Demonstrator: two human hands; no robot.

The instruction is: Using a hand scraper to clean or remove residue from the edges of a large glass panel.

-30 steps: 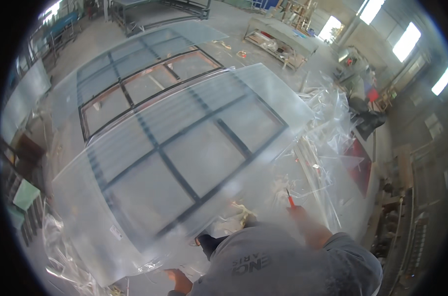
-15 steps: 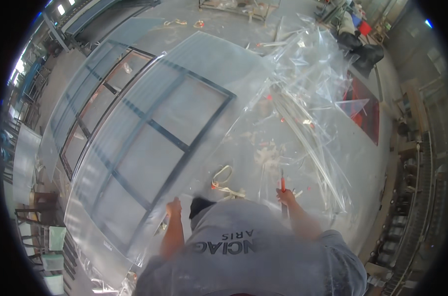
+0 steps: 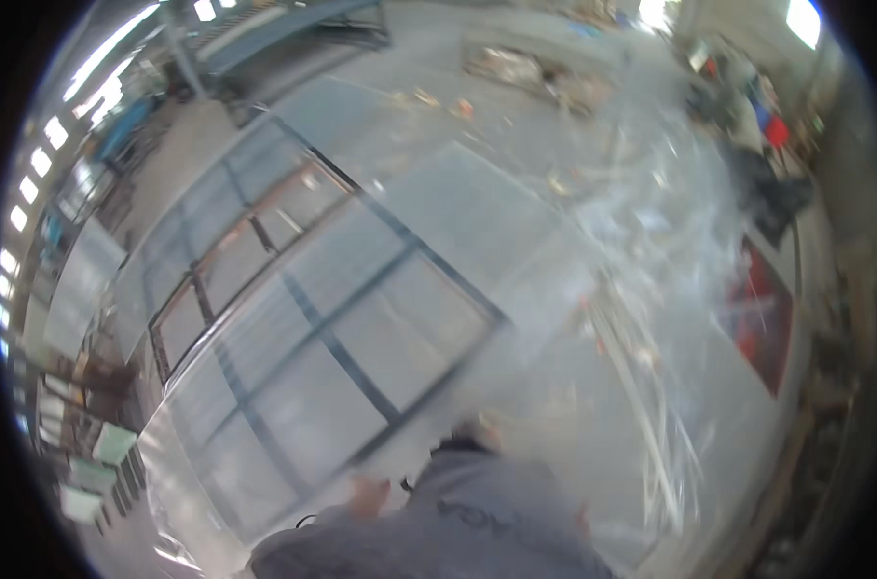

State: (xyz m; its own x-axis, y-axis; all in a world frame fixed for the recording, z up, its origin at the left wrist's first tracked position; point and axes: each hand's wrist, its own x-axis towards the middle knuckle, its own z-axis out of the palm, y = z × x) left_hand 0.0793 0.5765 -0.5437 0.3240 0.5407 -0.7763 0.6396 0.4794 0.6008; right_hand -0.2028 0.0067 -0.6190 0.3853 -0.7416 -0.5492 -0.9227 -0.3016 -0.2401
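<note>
Motion smears the whole view. My left hand (image 3: 369, 495) is near the lower edge, beside the near side of a large translucent sheet (image 3: 506, 217) with dark frame bars (image 3: 361, 374) showing in or under it. Its fingers are too blurred to read. Of my right hand (image 3: 583, 521) only a reddish, skin-coloured sliver shows at the edge of my grey top, so its grip is hidden. A dark shoe or similar shape (image 3: 463, 444) sits just ahead of my body.
Crumpled clear film (image 3: 651, 207) lies at the far right. Pale long strips (image 3: 641, 415) run toward me on the right, near a red panel (image 3: 762, 323). A second dark frame (image 3: 202, 294) lies on the left. A low cart (image 3: 520, 68) stands at the back.
The view has swung, and the frames and sheet sit lower and further right. My right hand, earlier clearly holding a red-handled tool, is now almost hidden. My left hand appears lower.
</note>
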